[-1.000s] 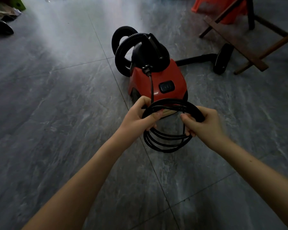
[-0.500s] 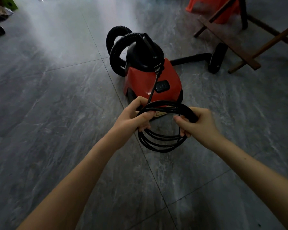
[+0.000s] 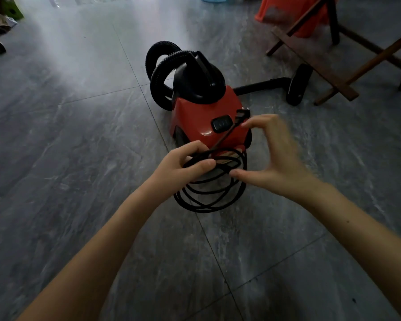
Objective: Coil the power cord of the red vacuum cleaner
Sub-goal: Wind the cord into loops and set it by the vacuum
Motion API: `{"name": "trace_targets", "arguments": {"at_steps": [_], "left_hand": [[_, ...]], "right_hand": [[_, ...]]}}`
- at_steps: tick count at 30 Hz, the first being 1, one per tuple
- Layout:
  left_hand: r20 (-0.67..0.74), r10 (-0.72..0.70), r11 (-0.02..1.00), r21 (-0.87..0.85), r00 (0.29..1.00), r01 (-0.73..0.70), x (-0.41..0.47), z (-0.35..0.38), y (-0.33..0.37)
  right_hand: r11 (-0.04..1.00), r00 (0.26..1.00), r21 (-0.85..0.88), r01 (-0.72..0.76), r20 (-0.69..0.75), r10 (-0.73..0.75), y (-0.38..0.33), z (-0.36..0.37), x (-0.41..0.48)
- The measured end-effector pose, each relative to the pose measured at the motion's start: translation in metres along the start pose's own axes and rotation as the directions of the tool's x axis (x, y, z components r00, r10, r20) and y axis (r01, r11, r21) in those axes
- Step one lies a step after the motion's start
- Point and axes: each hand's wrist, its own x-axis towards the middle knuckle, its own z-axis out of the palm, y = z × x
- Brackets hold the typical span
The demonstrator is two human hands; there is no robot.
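Much open floor (image 3: pixel 79 158) all round; left grip (image 3: pixel 183 167) around coiled cord (image 3: pixel 208 200), right grip (image 3: pixel 276 158) spread beside plug (image 3: pixel 242 113).

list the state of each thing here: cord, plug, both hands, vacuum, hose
cord: coiled in several loops, held up at the top
plug: free end, sticking up above the coil
left hand: grips the coil's top
right hand: spread, blurred, gripping nothing
vacuum: upright
hose: curled in a loop behind vacuum
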Motion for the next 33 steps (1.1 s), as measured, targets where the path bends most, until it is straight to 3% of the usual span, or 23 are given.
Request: {"name": "trace_targets", "arguments": {"at_steps": [4, 9, 12, 15, 23, 28, 33], "left_hand": [[0.12, 0.078, 0.966, 0.235, 0.99, -0.104, 0.004, 0.008, 0.014], [0.076, 0.124, 0.929, 0.341, 0.989, -0.142, 0.005, 0.012, 0.018], [-0.004, 0.156, 0.931, 0.335, 0.988, -0.146, 0.006, 0.014, 0.015], [-0.037, 0.159, 0.956, 0.253, 0.987, -0.145, 0.004, 0.014, 0.015], [-0.046, -0.133, 0.987, -0.092, 0.99, 0.128, -0.01, 0.003, -0.011], [-0.098, -0.104, 0.993, -0.075, 0.99, 0.097, -0.011, -0.005, -0.012], [-0.12, -0.081, 0.975, -0.214, 0.989, 0.054, -0.01, -0.005, -0.008]], "right_hand": [[0.976, 0.957, -0.16, 0.147, 0.274, -0.099, -0.001, 0.007, 0.002], [0.975, 0.901, 0.118, -0.188, 0.416, 0.123, 0.001, 0.012, -0.002], [0.902, 0.892, 0.292, -0.317, 0.415, 0.179, -0.002, 0.017, -0.004], [0.859, 0.909, 0.396, -0.326, 0.38, 0.17, -0.004, 0.019, -0.006], [0.749, 0.939, 0.567, -0.341, 0.237, 0.248, 0.003, 0.022, -0.012], [0.691, 0.934, 0.628, -0.357, 0.22, 0.282, -0.001, 0.027, -0.016], [0.676, 0.939, 0.653, -0.342, 0.212, 0.27, 0.0, 0.028, -0.014]]}}
